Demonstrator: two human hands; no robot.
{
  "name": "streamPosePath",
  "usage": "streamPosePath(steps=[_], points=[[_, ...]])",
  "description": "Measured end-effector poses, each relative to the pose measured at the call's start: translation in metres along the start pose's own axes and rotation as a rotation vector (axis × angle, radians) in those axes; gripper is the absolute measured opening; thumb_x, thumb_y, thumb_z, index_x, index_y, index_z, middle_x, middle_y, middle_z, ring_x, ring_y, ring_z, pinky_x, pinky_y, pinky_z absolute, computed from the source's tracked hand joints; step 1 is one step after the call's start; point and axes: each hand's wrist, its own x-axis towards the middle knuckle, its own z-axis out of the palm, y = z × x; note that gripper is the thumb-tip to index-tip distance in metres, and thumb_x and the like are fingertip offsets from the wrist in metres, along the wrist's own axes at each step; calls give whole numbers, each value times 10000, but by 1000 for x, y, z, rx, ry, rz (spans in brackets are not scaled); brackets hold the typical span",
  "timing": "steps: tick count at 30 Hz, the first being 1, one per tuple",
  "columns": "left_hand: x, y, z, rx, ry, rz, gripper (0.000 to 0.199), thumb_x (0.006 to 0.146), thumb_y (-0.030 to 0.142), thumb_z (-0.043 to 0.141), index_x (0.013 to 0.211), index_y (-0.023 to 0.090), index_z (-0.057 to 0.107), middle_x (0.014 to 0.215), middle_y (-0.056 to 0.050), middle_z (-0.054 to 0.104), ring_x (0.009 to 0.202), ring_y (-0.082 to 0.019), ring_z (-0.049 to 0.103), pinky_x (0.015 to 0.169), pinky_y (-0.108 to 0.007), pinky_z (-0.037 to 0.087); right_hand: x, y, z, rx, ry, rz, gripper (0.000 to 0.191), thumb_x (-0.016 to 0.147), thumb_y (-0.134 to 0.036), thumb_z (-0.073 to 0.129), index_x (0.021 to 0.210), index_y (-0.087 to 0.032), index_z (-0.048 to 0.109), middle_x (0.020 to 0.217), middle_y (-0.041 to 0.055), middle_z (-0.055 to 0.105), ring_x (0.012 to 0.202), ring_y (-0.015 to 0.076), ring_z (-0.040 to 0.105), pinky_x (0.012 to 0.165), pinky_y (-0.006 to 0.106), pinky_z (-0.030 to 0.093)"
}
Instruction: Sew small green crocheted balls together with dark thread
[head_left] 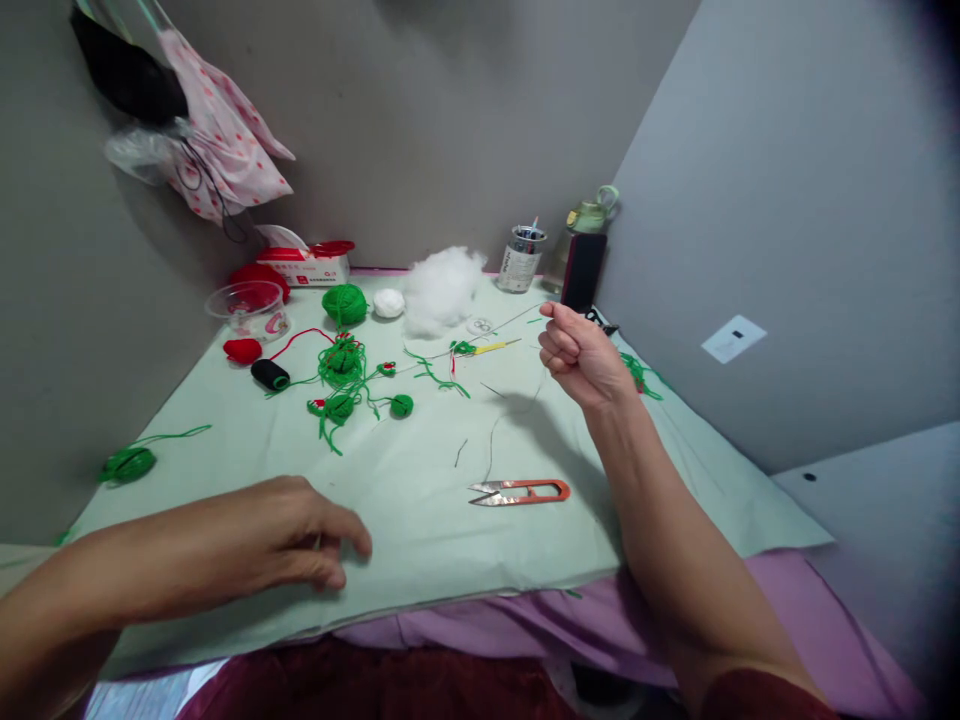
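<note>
Nearest to us, our left hand (289, 525) hovers over the near left of the tabletop (420, 545), fingers loosely bent and parted, nothing visible in it. The orange snips (517, 485) lie between our hands, blades pointing left. Beyond them our right hand (576, 355) is closed, up in the air, apparently pinching a thin thread (517, 317) that slants down leftward; we cannot tell whether it runs from the dark spool (268, 375). To draw it well, we judge, we should pull slowly and evenly, keeping it off the green yarn (341, 365) so nothing snags. A pale, creased sheet covers the surface, with purple cloth (480, 620) under its near edge. At the back sit white stuffing (444, 290), a pen cup (517, 268) and a bottle (589, 217), before a plain grey wall (450, 150)
</note>
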Motion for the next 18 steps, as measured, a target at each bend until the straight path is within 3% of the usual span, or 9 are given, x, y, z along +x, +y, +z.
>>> streamPosePath(steps=[2,6,8,9,11,13,15,18], points=[[6,14,-5,75,21,12,248,778,302,765,1020,341,799,866,-22,760,755,-207,677,669,-246,491,-5,1,3,-71,-115,46,272,784,-402,784,882,-171,677,488,-115,203,485,73,90,434,216,102],[44,49,2,-93,402,237,308,754,252,792,1057,303,770,1100,-42,700,866,-193,653,766,-264,515,-19,10,22,-260,-394,154,304,860,-441,709,867,-137,719,492,-98,255,468,56,159,459,222,127],[70,59,11,-202,486,342,429,718,241,819,1135,294,730,1212,-51,647,929,-193,641,810,-281,519,-25,15,31,-335,-507,171,323,874,-451,689,875,-130,731,495,-87,297,463,55,204,460,224,150],[82,61,15,-253,443,357,488,715,252,824,1185,290,701,1232,-61,633,929,-192,638,796,-285,522,-28,17,34,-362,-551,173,331,884,-455,675,879,-130,735,496,-82,321,464,57,222,461,225,163],[103,58,22,-357,265,346,497,746,284,799,1224,265,666,1068,-70,669,824,-182,632,675,-266,507,-30,19,36,-398,-614,173,336,906,-456,645,873,-135,736,498,-71,363,471,61,253,467,227,184],[116,51,25,-343,150,322,322,822,330,722,1126,225,703,827,-37,651,665,-147,567,565,-232,435,-29,19,34,-421,-623,168,324,911,-447,643,849,-141,731,502,-67,380,481,63,270,474,227,195],[121,42,22,-261,139,326,189,877,350,650,933,196,746,669,-6,571,584,-122,479,527,-217,360,-26,18,30,-436,-598,156,300,895,-435,668,844,-146,730,515,-65,387,490,65,282,476,227,202],[116,28,9,-200,173,325,257,914,369,595,816,194,755,596,7,488,548,-111,407,516,-220,298,-23,16,24,-450,-565,149,289,883,-430,685,858,-147,734,523,-65,386,497,68,279,474,230,200]])
